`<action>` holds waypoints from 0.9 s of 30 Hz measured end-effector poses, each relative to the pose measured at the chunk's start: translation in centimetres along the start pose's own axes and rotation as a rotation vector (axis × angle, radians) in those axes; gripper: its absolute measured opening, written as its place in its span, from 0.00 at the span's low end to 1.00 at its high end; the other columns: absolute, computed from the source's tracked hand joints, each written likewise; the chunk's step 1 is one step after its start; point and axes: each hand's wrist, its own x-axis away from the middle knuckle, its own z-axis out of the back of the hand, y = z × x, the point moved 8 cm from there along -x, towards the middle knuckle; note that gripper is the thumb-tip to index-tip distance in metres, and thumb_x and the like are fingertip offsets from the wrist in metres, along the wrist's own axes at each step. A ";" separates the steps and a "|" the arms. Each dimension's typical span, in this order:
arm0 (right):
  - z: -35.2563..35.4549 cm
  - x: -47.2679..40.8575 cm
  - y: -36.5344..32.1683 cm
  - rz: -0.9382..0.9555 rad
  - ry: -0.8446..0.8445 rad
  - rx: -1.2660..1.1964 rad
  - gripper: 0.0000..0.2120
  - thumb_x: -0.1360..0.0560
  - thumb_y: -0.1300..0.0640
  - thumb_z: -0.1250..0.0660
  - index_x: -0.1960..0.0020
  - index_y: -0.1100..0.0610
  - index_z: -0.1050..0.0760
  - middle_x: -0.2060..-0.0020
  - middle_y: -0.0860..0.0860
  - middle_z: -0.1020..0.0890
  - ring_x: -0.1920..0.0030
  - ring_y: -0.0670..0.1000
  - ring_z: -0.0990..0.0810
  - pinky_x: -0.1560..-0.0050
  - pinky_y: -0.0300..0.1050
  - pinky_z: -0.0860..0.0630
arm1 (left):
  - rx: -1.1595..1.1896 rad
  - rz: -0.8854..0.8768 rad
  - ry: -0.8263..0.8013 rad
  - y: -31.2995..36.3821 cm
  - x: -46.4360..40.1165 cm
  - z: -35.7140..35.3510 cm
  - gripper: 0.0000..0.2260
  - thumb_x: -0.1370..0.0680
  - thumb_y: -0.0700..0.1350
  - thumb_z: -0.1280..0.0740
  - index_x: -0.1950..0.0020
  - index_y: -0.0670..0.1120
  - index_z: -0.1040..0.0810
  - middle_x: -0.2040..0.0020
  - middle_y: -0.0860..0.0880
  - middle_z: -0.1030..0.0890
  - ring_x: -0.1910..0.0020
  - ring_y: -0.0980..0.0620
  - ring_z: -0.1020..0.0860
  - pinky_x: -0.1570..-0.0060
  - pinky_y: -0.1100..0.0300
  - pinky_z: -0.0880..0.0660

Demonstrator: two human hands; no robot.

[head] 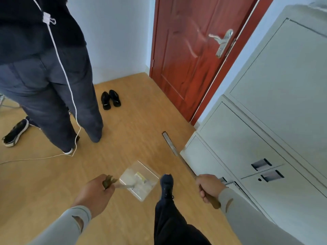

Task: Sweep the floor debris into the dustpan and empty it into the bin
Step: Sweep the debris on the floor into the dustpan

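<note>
Hands gripping dustpan, mouth forward-right

No text, label, brand, number or sign can be read anywhere here.

An office-like room: grey metal filing cabinet, red wooden door, laminate floor.
</note>
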 end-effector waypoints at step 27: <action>6.5 -22.8 -18.8 -0.048 -0.238 0.656 0.17 0.21 0.60 0.45 0.36 0.56 0.26 0.65 0.54 0.20 0.76 0.49 0.26 0.64 0.46 0.19 | -0.061 0.337 -0.043 12.4 -21.8 4.3 0.04 0.22 0.54 0.30 0.55 0.60 0.23 0.67 0.51 0.19 0.67 0.51 0.20 0.66 0.57 0.23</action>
